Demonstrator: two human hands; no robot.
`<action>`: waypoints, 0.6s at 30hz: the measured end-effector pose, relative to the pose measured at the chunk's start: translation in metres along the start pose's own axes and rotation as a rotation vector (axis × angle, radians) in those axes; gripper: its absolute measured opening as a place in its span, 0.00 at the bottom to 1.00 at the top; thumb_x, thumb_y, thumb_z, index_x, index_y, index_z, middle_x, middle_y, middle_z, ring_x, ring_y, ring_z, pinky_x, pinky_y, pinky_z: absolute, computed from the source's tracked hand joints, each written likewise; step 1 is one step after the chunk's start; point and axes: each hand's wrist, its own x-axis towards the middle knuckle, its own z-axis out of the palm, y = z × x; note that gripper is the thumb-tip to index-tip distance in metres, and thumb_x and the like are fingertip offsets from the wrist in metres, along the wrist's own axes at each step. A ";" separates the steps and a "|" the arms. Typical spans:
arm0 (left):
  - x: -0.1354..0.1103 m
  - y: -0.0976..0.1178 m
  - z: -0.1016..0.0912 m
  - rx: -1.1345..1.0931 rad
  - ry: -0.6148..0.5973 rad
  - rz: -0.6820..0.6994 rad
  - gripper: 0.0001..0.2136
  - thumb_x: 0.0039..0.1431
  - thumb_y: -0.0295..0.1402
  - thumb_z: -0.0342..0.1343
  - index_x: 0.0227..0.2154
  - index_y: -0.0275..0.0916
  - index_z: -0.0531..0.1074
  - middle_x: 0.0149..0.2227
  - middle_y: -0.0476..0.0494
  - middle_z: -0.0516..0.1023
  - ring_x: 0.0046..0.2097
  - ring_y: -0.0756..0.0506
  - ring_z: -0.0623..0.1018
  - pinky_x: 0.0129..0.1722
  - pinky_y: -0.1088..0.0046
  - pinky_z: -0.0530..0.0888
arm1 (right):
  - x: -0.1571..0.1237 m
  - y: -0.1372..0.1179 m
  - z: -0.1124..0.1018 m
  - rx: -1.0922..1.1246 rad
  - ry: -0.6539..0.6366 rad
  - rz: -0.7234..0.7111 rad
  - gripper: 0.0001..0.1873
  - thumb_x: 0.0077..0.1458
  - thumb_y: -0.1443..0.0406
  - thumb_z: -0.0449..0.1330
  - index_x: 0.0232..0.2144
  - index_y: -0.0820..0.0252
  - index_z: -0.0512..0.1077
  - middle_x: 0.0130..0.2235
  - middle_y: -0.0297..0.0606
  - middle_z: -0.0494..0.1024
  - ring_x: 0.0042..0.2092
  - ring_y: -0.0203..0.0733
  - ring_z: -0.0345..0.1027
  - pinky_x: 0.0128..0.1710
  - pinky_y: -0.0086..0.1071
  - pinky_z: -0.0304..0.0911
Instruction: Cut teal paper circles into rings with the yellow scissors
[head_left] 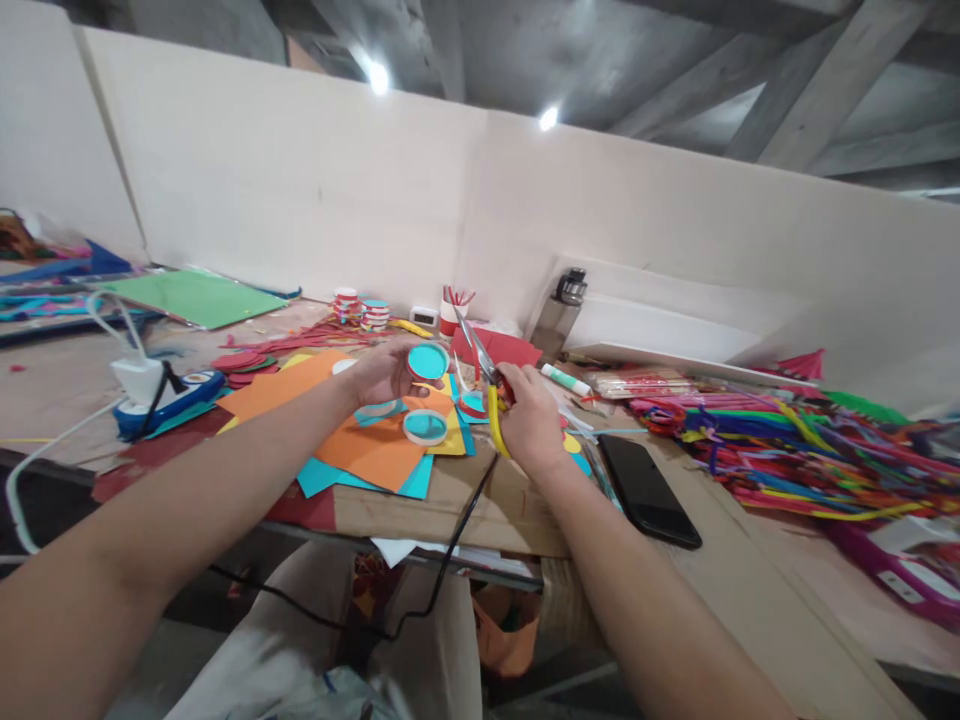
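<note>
My left hand (pixel 394 370) is closed on the edge of a shallow round lid (pixel 428 363) with a turquoise face and a red-and-white rim. My right hand (pixel 529 418) grips scissors (pixel 478 345) by their yellow and red handles. Their metal blades point up and away, just right of the lid and apart from it. Below the hands another round lid (pixel 425 428), white-rimmed with a turquoise inside, lies on orange paper (pixel 367 455). More round pieces lie between the hands, partly covered.
A black phone (pixel 649 490) lies right of my right forearm. Colourful pipe cleaners (pixel 780 450) pile up farther right. At the back stand a bottle (pixel 559 315), a cup of red sticks (pixel 452 315) and stacked lids (pixel 375 315). A blue power strip (pixel 169 400) sits left; a black cable crosses the front edge.
</note>
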 end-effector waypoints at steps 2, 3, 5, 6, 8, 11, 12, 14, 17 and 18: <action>0.001 -0.002 -0.001 -0.050 -0.016 0.008 0.21 0.59 0.34 0.49 0.54 0.33 0.71 0.42 0.30 0.81 0.36 0.41 0.82 0.32 0.66 0.76 | 0.000 -0.001 -0.002 -0.032 0.002 0.044 0.22 0.58 0.68 0.50 0.54 0.58 0.69 0.44 0.45 0.71 0.42 0.47 0.68 0.42 0.34 0.63; 0.001 -0.003 0.000 -0.079 -0.017 0.008 0.23 0.57 0.34 0.49 0.54 0.32 0.71 0.42 0.30 0.81 0.36 0.40 0.82 0.32 0.65 0.77 | 0.000 -0.002 -0.003 -0.043 0.005 0.062 0.24 0.57 0.69 0.50 0.55 0.58 0.69 0.45 0.45 0.71 0.42 0.47 0.68 0.41 0.34 0.63; 0.002 -0.005 0.002 -0.133 0.002 0.009 0.24 0.55 0.33 0.49 0.54 0.31 0.71 0.42 0.29 0.81 0.38 0.38 0.82 0.32 0.64 0.77 | 0.001 -0.001 -0.003 -0.059 0.017 0.091 0.26 0.55 0.71 0.50 0.56 0.58 0.68 0.46 0.45 0.70 0.42 0.46 0.68 0.41 0.34 0.63; 0.002 -0.005 0.005 -0.152 0.023 0.012 0.24 0.55 0.33 0.49 0.54 0.31 0.71 0.41 0.29 0.81 0.38 0.38 0.82 0.32 0.63 0.77 | 0.001 0.000 -0.003 -0.065 0.021 0.100 0.27 0.54 0.72 0.50 0.56 0.58 0.67 0.47 0.45 0.69 0.42 0.46 0.68 0.40 0.34 0.63; 0.002 -0.006 0.010 -0.166 0.081 0.025 0.21 0.57 0.33 0.49 0.52 0.31 0.72 0.41 0.29 0.81 0.38 0.38 0.82 0.31 0.65 0.78 | 0.001 0.002 -0.002 -0.066 0.023 0.116 0.28 0.53 0.74 0.49 0.57 0.57 0.66 0.47 0.45 0.67 0.42 0.47 0.67 0.40 0.35 0.64; 0.002 -0.008 0.017 -0.129 0.174 0.075 0.15 0.58 0.30 0.54 0.48 0.32 0.72 0.41 0.32 0.81 0.38 0.41 0.83 0.29 0.71 0.77 | 0.002 0.003 -0.001 0.013 0.016 0.119 0.29 0.53 0.76 0.48 0.56 0.58 0.64 0.48 0.45 0.65 0.44 0.46 0.67 0.44 0.35 0.65; 0.002 -0.009 0.017 -0.109 0.200 0.097 0.14 0.57 0.28 0.56 0.46 0.33 0.73 0.40 0.33 0.82 0.38 0.42 0.83 0.28 0.73 0.77 | 0.003 0.003 -0.001 0.044 0.017 0.118 0.29 0.52 0.76 0.48 0.56 0.58 0.64 0.48 0.45 0.64 0.45 0.45 0.67 0.46 0.35 0.65; 0.002 -0.013 0.016 -0.075 0.233 0.139 0.12 0.54 0.25 0.61 0.43 0.34 0.73 0.39 0.36 0.82 0.38 0.44 0.83 0.27 0.76 0.76 | 0.003 0.003 0.000 0.074 0.021 0.118 0.30 0.50 0.77 0.49 0.56 0.59 0.64 0.49 0.46 0.63 0.47 0.45 0.67 0.49 0.35 0.65; 0.003 -0.017 0.011 -0.061 0.226 0.186 0.12 0.51 0.27 0.66 0.38 0.35 0.72 0.38 0.39 0.82 0.37 0.44 0.83 0.29 0.74 0.78 | 0.003 0.002 0.000 0.059 0.008 0.109 0.30 0.50 0.77 0.50 0.57 0.60 0.63 0.49 0.46 0.64 0.48 0.45 0.67 0.48 0.34 0.65; 0.004 -0.018 0.009 -0.063 0.215 0.201 0.13 0.50 0.28 0.67 0.38 0.35 0.72 0.38 0.39 0.82 0.37 0.44 0.83 0.31 0.72 0.79 | 0.003 0.002 0.000 0.053 -0.002 0.099 0.30 0.51 0.77 0.50 0.57 0.61 0.63 0.48 0.46 0.65 0.47 0.45 0.67 0.47 0.34 0.65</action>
